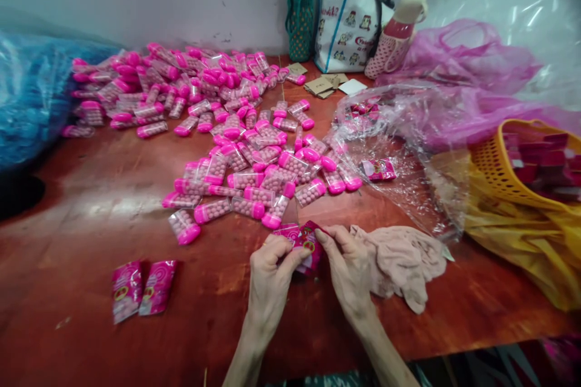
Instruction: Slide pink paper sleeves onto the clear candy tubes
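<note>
Near the front of the red-brown table point(218, 290), my left hand point(272, 272) and my right hand point(347, 266) both pinch a pink printed packet point(308, 242) between thumb and fingers. My fingers cover part of the packet, so I cannot tell whether it is one or a few together. Just beyond my hands lies a spread of clear candy tubes point(258, 178) with bright pink caps and pale pink balls inside. Off to the left, two pink packets point(157, 287) lie side by side. A crumpled beige cloth point(403, 260) rests right beside my right hand.
At the right stands a yellow basket point(499, 163) of dark pink packets, with yellow plastic under it. Clear plastic point(408, 193) and a pink bag point(472, 54) lie nearby. A white tote point(347, 30) and bottles stand at the wall. A blue bag point(31, 97) bulges at left.
</note>
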Tool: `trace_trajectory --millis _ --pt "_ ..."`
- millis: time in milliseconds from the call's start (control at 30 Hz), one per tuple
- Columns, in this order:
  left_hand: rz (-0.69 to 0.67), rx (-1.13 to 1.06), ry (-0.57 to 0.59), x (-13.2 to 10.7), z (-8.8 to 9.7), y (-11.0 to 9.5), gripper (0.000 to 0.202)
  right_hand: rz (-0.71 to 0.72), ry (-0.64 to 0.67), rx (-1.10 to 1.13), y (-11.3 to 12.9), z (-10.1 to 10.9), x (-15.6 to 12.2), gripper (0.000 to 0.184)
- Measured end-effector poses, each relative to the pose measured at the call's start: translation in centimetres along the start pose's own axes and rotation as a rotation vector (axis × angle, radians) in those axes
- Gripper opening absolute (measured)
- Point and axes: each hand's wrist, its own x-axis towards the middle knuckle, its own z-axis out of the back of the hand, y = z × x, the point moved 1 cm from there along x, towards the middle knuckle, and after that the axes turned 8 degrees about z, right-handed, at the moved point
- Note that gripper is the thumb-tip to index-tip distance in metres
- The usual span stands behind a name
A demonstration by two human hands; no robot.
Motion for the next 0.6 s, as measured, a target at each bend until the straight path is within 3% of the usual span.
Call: trace_trajectory --millis 133,400,500,600 --pt "0.017 0.076 -0.046 -0.3 -0.2 0.5 0.025 0.202 -0.027 -0.121 -0.2 -0.2 0.2 0.013" --pt "-0.022 0.401 -0.306 -0.3 0.2 1.9 0.024 -0.039 -0.177 -0.078 -2.3 0.5 0.7 0.026" --pt "0.033 0.638 -0.322 -0.1 0.5 1.9 0.041 -0.047 -0.158 -0.085 -2.4 0.7 0.9 0.026" --pt "0.064 0.784 -0.313 0.0 0.8 1.4 0.040 -0.056 -0.099 -0.094 -1.8 0.5 0.9 0.023"
